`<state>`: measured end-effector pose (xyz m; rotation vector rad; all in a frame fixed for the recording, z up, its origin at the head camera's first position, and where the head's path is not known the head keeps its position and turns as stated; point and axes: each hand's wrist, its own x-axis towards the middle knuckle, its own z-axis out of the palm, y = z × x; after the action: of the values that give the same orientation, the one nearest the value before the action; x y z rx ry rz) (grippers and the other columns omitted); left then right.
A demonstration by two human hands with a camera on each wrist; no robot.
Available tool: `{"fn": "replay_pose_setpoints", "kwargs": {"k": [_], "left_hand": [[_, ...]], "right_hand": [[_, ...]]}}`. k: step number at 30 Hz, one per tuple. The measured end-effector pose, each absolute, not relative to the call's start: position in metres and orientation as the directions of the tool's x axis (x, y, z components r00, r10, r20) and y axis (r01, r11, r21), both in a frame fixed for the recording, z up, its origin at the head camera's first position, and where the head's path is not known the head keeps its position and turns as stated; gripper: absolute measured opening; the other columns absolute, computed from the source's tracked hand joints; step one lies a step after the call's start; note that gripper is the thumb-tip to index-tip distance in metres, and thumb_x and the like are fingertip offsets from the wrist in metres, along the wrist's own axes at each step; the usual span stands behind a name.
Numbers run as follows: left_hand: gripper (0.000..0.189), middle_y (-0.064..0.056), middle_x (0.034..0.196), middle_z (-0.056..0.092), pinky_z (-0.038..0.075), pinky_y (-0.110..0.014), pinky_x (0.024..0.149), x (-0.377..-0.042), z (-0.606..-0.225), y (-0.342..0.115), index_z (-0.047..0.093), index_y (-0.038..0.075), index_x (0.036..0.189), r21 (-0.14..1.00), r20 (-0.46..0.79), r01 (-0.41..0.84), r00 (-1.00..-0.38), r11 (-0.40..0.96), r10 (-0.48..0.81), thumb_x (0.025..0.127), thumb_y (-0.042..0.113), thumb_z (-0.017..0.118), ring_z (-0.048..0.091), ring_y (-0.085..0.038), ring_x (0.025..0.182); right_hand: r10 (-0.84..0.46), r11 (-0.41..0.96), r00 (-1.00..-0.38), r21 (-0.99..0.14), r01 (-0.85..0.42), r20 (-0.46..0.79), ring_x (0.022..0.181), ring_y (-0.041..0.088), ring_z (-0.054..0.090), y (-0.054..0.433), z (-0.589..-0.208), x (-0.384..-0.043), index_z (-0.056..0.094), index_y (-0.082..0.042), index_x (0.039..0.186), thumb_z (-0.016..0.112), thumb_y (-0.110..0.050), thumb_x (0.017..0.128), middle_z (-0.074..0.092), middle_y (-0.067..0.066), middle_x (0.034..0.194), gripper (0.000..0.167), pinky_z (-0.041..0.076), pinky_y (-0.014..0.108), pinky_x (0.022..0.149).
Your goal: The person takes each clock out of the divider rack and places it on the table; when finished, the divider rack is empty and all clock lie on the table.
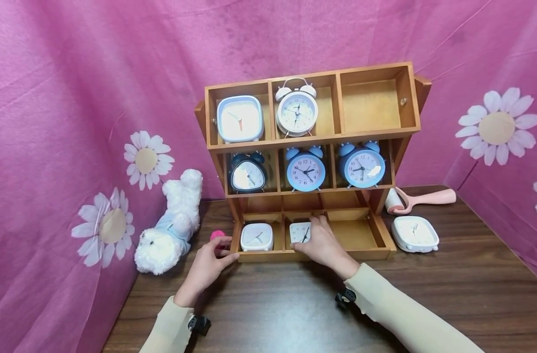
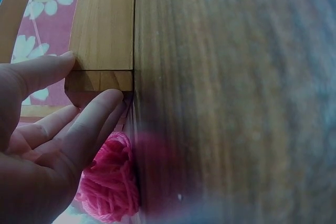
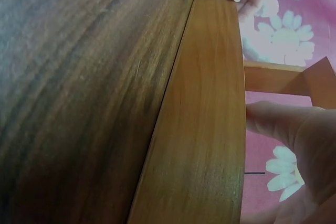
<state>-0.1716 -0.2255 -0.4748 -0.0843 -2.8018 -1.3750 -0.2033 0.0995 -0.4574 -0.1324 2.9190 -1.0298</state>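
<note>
A wooden three-tier display shelf point(image 1: 312, 256) stands on the table with clocks in its compartments. My right hand point(image 1: 324, 245) grips a white square clock point(image 1: 298, 231) in the middle compartment of the bottom tier, covering its right side. In the right wrist view the thumb point(image 3: 273, 121) lies by the front board's edge, and the clock is out of sight. At the bottom tier's left front corner, my left hand point(image 1: 206, 264) holds the wood between thumb and fingers, as the left wrist view shows. Another white clock point(image 1: 257, 237) sits in the bottom left compartment.
Blue alarm clocks point(image 1: 305, 171) and a dark one point(image 1: 248, 175) fill the middle tier. Up top are a square clock point(image 1: 240, 119) and a white twin-bell clock point(image 1: 296, 113). Right of the shelf lie a white clock point(image 1: 415, 234) and a lint roller point(image 1: 427, 197); left, a plush toy point(image 1: 171, 225) and pink yarn point(image 2: 111, 182).
</note>
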Motion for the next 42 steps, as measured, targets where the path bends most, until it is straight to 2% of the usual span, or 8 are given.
{"fn": "replay_pose_setpoints", "kwargs": {"k": [11,23,30,36,42], "left_hand": [[0.044,-0.018,0.128,0.08,0.065,-0.031,0.084,-0.171,-0.472,-0.224,0.073,0.002,0.136,0.793,0.037,0.051,-0.999,0.607,0.036,0.096,0.01,0.09,0.083,-0.027,0.104],[0.045,-0.019,0.127,0.081,0.061,-0.025,0.081,-0.17,-0.472,-0.224,0.073,0.001,0.137,0.797,0.037,0.052,-0.999,0.602,0.037,0.096,0.011,0.089,0.083,-0.027,0.104],[0.044,-0.018,0.125,0.081,0.063,-0.028,0.083,-0.171,-0.473,-0.224,0.073,0.002,0.137,0.789,0.041,0.054,-0.999,0.612,0.036,0.097,0.012,0.089,0.084,-0.027,0.104],[0.044,-0.018,0.125,0.081,0.061,-0.026,0.082,-0.172,-0.473,-0.224,0.073,0.001,0.136,0.798,0.04,0.06,-0.998,0.599,0.047,0.097,0.012,0.089,0.084,-0.027,0.104],[0.044,-0.018,0.125,0.082,0.06,-0.025,0.083,-0.171,-0.473,-0.224,0.073,0.002,0.136,0.795,0.044,0.061,-0.998,0.604,0.042,0.096,0.012,0.089,0.084,-0.026,0.103]], "right_hand": [[-0.112,0.804,-0.993,-0.591,-0.07,-0.035,0.141,0.048,0.059,0.098,-0.458,-0.207,0.044,0.018,0.159,0.095,-0.045,0.087,0.046,0.038,0.161,0.109,0.052,0.059,0.12],[-0.115,0.822,-0.991,-0.567,-0.057,-0.068,0.131,0.051,0.063,0.095,-0.455,-0.209,0.049,0.014,0.155,0.095,-0.052,0.086,0.05,0.036,0.153,0.106,0.054,0.063,0.113],[-0.109,0.82,-0.99,-0.571,-0.042,-0.084,0.137,0.054,0.06,0.094,-0.454,-0.212,0.049,0.015,0.155,0.096,-0.051,0.085,0.046,0.039,0.158,0.107,0.052,0.064,0.117],[-0.095,0.822,-0.991,-0.569,-0.027,-0.092,0.131,0.049,0.061,0.095,-0.455,-0.212,0.05,0.014,0.153,0.096,-0.049,0.084,0.048,0.038,0.152,0.105,0.055,0.062,0.113],[-0.11,0.825,-0.989,-0.564,-0.036,-0.098,0.138,0.052,0.059,0.096,-0.454,-0.214,0.049,0.016,0.154,0.097,-0.051,0.084,0.045,0.039,0.16,0.108,0.052,0.063,0.118]]}}
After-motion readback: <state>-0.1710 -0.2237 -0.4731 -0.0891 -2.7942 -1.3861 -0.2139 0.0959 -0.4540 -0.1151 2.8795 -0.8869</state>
